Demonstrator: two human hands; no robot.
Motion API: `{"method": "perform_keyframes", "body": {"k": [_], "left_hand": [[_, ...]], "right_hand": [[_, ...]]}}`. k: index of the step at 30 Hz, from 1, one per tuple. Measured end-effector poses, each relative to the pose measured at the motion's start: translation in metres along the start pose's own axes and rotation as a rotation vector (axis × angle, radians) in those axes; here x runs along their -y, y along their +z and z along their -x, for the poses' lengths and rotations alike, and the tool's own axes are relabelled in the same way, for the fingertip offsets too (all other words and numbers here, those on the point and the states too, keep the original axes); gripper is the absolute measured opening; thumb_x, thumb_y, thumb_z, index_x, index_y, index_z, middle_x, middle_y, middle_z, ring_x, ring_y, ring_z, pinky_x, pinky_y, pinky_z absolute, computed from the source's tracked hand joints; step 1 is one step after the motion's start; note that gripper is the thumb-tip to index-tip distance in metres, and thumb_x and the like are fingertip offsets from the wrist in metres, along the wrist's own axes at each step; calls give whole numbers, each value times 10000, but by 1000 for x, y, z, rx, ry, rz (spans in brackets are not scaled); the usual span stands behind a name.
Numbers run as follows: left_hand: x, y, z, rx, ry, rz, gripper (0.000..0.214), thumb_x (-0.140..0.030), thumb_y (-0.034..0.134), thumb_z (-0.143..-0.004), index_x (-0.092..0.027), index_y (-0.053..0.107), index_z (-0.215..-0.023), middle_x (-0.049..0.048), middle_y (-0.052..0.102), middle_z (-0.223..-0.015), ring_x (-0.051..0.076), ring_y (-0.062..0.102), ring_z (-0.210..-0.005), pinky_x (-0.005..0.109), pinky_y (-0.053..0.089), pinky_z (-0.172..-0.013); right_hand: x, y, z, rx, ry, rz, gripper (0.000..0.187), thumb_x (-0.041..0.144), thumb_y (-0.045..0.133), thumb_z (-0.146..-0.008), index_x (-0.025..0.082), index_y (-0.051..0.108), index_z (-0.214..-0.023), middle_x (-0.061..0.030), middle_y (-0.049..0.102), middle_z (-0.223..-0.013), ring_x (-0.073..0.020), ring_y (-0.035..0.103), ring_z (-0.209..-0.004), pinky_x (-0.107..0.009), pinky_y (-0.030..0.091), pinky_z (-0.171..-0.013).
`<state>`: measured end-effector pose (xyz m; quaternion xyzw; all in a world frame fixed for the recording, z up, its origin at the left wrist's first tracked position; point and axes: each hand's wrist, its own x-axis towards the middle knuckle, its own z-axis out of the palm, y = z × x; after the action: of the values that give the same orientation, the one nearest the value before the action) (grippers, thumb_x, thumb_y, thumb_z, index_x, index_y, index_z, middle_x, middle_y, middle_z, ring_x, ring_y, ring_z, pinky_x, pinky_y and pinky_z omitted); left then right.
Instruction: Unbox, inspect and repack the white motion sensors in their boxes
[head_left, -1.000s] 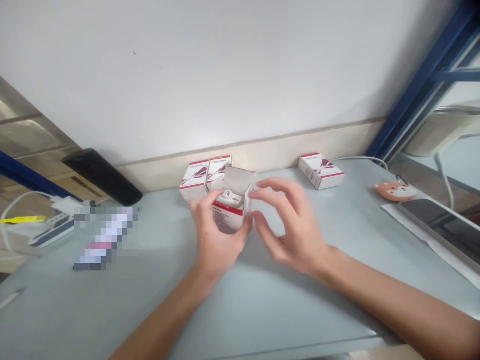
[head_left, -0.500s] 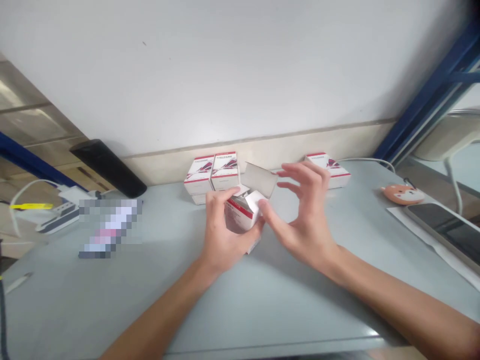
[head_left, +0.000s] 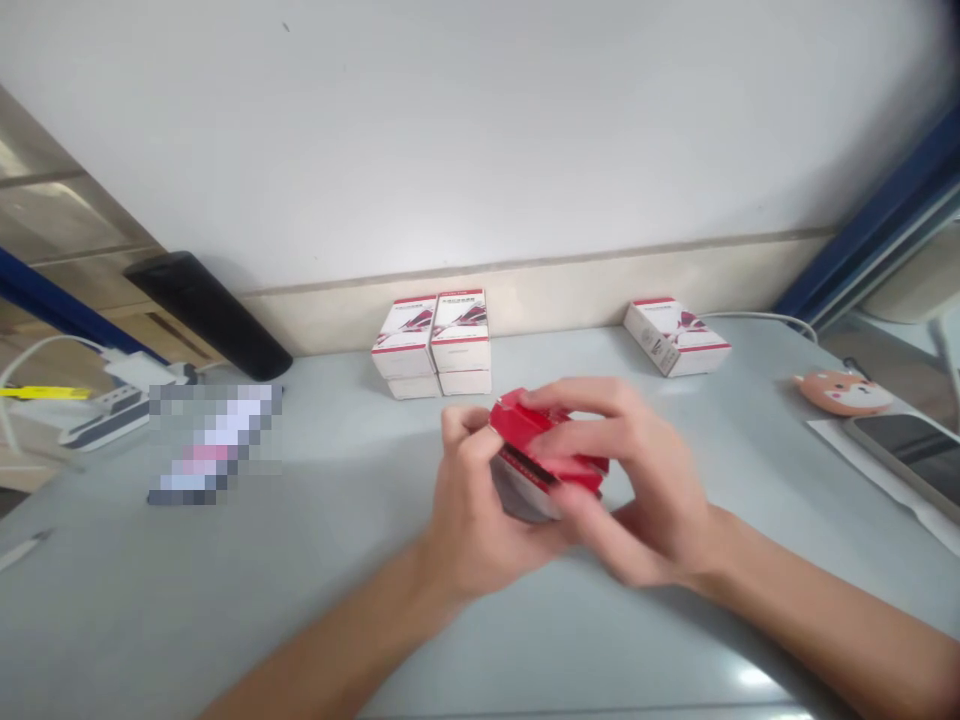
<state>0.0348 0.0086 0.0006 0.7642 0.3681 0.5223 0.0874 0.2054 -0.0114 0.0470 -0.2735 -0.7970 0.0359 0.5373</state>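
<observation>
A small cardboard box (head_left: 517,425) is held above the desk, its red end turned up and its pale side facing me. My left hand (head_left: 476,515) is wrapped round the box from the left and below. Over its red end bend the fingers of my right hand (head_left: 649,485), with the thumb at the near edge. A dark slit shows between the red flap and the pale side. Motion blurs the right fingertips, and the contents of the box are hidden.
White and red boxes (head_left: 461,330) stand stacked near the wall, and another box (head_left: 679,340) lies farther right. On the left are a black cylinder (head_left: 210,315), a power strip (head_left: 112,405) and a pixelated flat object (head_left: 217,445). An orange animal-faced item (head_left: 844,393) and a phone (head_left: 907,450) lie right.
The held box has turned, so its red end shows instead of the raised pale flap. My right hand has closed in on it from a spread pose. Both hands moved slightly right.
</observation>
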Motion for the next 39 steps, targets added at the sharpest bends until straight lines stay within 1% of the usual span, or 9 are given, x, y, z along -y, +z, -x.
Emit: {"method": "perform_keyframes", "body": {"k": [4, 9, 18, 22, 25, 28, 32, 35, 39], "left_hand": [[-2, 3, -3, -28, 91, 144, 904, -380, 918, -714, -369, 308, -1381, 53, 557, -1117, 234, 669, -893, 488, 622, -757], [4, 0, -8, 81, 159, 313, 924, -252, 856, -782, -409, 222, -1436, 36, 552, -1167, 193, 692, -916, 441, 639, -808], [16, 1, -7, 37, 145, 199, 766, -286, 876, -753, -361, 400, -1348, 45, 461, -1178, 206, 605, -993, 397, 648, -746], [14, 0, -13, -78, 9, 186, 589, -403, 843, -828, -358, 462, -1275, 59, 513, -1226, 245, 649, -1103, 479, 627, -915], [19, -6, -26, -182, -229, 321, 426, -504, 756, -912, -306, 497, -1187, 46, 597, -1138, 209, 690, -993, 400, 625, -827], [29, -12, -37, -221, -441, 476, 376, -572, 665, -962, -269, 497, -1108, 34, 638, -1092, 164, 688, -881, 304, 600, -721], [37, -21, -46, -134, -528, 568, 351, -603, 553, -1014, -264, 527, -1100, 42, 679, -1076, 187, 698, -918, 304, 590, -733], [44, -30, -48, -76, -377, 383, 362, -596, 481, -1046, -254, 582, -1107, 58, 697, -1055, 212, 686, -958, 343, 584, -810], [67, -44, -52, -288, -262, 111, 416, -567, 433, -1062, -219, 597, -1216, 134, 632, -1282, 274, 571, -1254, 482, 430, -1149]], "right_hand": [[6, 4, 0, -93, 163, -29, 387, 105, 606, -928, 295, 570, -1264, -82, 733, -1230, -295, 728, -1138, -487, 629, -924], [8, 3, -4, -54, 118, -12, 304, 63, 576, -895, 268, 606, -1117, -96, 741, -1170, -287, 743, -1061, -458, 632, -833], [-1, 3, -2, 87, 138, -65, 150, 206, 661, -952, 259, 654, -1093, -125, 663, -1313, -314, 682, -1194, -513, 627, -932], [-10, 3, 4, 148, 146, 13, 418, 274, 683, -963, 298, 598, -1372, -140, 499, -1518, -365, 542, -1421, -568, 592, -1054], [-19, 6, 11, 282, 182, 30, 852, 408, 736, -946, 293, 274, -1652, -190, 318, -1660, -395, 410, -1530, -586, 582, -1080], [-25, 12, 16, 371, 220, 37, 928, 401, 738, -958, 272, 169, -1680, -232, 323, -1669, -376, 491, -1477, -540, 633, -998], [-28, 15, 16, 272, 156, 79, 845, 373, 743, -973, 288, 245, -1650, -203, 526, -1574, -337, 617, -1379, -527, 619, -1021], [-25, 13, 12, 169, 76, 173, 827, 382, 803, -934, 303, 344, -1617, -160, 647, -1489, -322, 681, -1310, -501, 612, -1038], [-21, 12, -12, 20, -30, 306, 698, 296, 798, -941, 309, 475, -1560, -113, 699, -1442, -289, 703, -1275, -440, 614, -1018]]}}
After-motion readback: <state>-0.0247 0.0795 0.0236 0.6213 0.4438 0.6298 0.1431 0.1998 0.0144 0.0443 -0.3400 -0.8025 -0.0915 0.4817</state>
